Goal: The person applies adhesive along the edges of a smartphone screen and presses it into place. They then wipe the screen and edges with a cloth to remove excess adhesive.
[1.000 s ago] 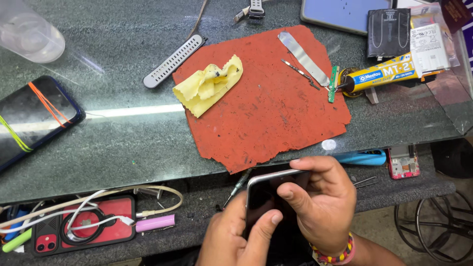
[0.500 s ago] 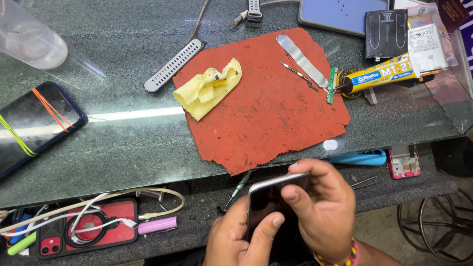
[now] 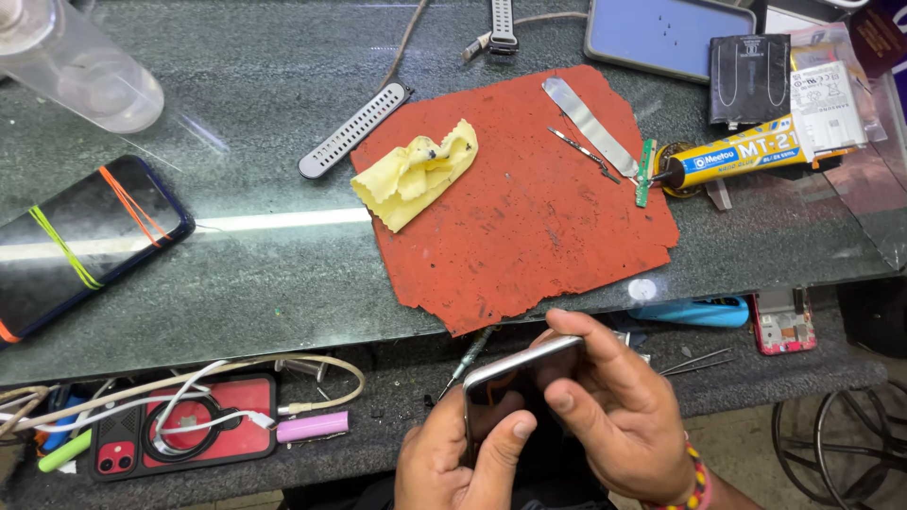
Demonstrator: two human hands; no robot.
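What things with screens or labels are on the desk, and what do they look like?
Glue tube: right of the red mat, yellow with a blue label.
Black packet: top right, flat rectangle.
Clear bag: far right, white label.
Tablet: top, blue-grey screen.
Dark phone: left, coloured bands.
Phone: held in both hands.

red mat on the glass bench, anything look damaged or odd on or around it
The red mat has ragged, torn edges and a speckled, worn surface. Beside it, the dark phone at the left is bound with orange and yellow-green rubber bands. Both hands, left hand and right hand, hold another phone below the bench edge.
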